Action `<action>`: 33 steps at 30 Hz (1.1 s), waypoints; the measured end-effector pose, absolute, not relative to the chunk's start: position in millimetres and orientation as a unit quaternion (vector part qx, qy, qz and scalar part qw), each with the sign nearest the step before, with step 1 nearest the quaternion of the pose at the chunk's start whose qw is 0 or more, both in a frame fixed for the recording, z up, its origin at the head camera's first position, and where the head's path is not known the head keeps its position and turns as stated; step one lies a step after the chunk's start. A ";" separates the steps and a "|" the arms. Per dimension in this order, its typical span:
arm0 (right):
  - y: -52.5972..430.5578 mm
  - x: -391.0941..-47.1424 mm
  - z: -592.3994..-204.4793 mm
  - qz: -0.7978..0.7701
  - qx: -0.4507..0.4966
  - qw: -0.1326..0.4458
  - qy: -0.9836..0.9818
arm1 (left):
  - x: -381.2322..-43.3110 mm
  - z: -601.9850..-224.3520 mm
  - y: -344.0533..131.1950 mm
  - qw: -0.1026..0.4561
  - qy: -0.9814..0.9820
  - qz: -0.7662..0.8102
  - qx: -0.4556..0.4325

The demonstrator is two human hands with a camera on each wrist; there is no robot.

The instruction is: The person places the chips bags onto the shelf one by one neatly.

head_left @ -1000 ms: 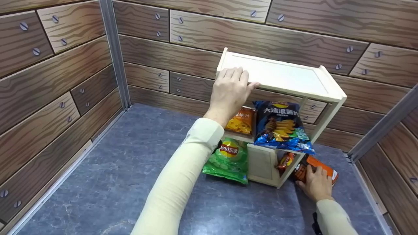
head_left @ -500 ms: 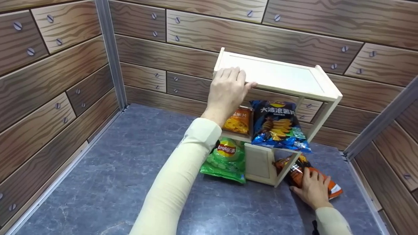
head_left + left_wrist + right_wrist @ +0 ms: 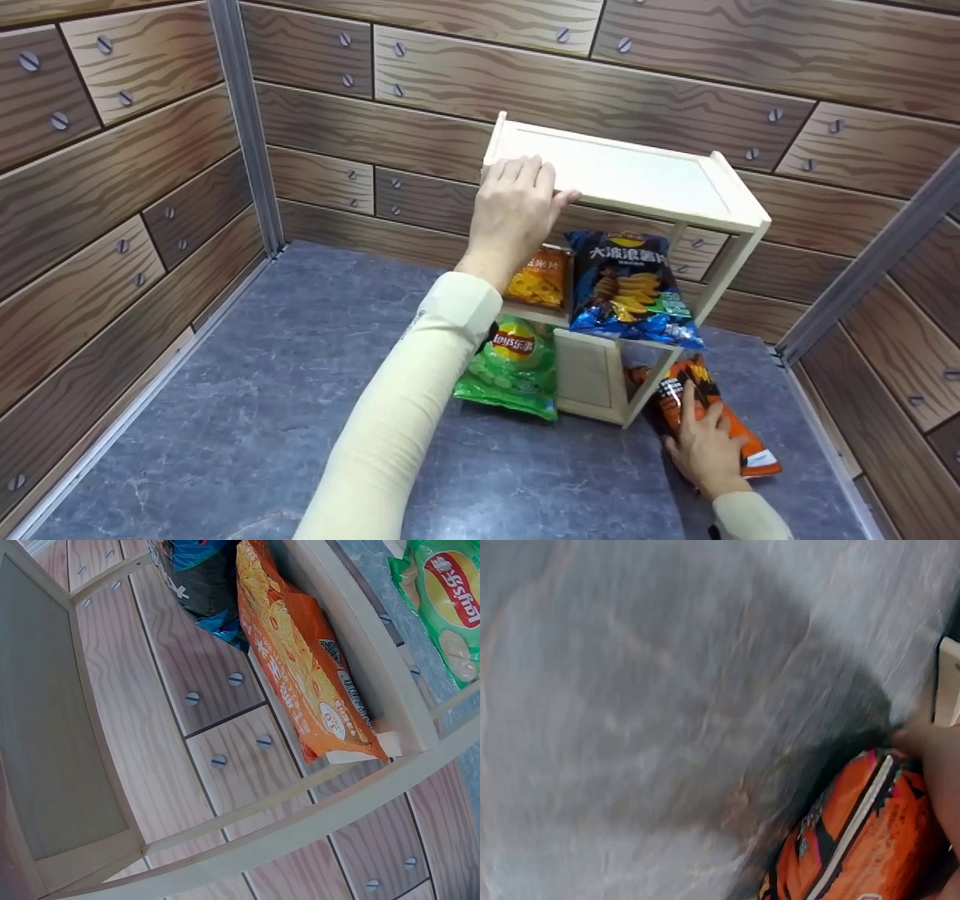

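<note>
My left hand (image 3: 512, 206) rests on the front left of the top board of a small pale wooden shelf (image 3: 622, 169), fingers laid over it and thumb along the front edge. To the right of the shelf, my right hand (image 3: 705, 446) lies across an orange and black snack bag (image 3: 731, 427) on the table, fingers spread over its top and thumb at its left side. The bag's far end overlaps the shelf's front right leg in the head view. The right wrist view shows the bag's orange side (image 3: 885, 840) next to the hand.
A dark blue chip bag (image 3: 630, 281) and an orange corn-chip bag (image 3: 544, 277) stand on the middle shelf level. A green Lay's bag (image 3: 517, 360) leans at the lower left. Wood-patterned walls (image 3: 420, 142) enclose the blue-grey table (image 3: 315, 360).
The orange and black bag has turned and shifted nearer the front, with my right hand moving along. My right fingers have spread more. The left hand stays on the shelf; the head view shifts slightly.
</note>
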State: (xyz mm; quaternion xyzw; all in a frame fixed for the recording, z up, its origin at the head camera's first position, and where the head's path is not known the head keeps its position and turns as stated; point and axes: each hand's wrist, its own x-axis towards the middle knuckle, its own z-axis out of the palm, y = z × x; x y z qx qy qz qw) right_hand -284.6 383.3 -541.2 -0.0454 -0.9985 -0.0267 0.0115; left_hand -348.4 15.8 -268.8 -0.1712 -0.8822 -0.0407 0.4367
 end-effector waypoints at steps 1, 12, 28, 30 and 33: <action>381.6 -283.3 -541.1 -0.024 -0.048 0.012 -0.998 | -348.6 -269.0 16.0 0.437 -0.882 -0.042 -0.172; 380.4 -275.1 -511.6 0.046 -0.053 -0.024 -0.997 | -349.9 -269.8 15.4 0.447 -0.877 -0.047 -0.170; 396.1 -271.0 -471.6 0.243 -0.082 -0.078 -0.963 | -350.2 -269.5 15.4 0.444 -0.878 -0.046 -0.171; 397.8 -269.4 -469.6 0.266 -0.084 -0.083 -0.957 | -350.4 -269.6 15.8 0.444 -0.878 -0.047 -0.171; 400.5 -264.6 -467.6 0.321 -0.092 -0.089 -0.939 | -350.7 -269.9 16.2 0.446 -0.877 -0.047 -0.172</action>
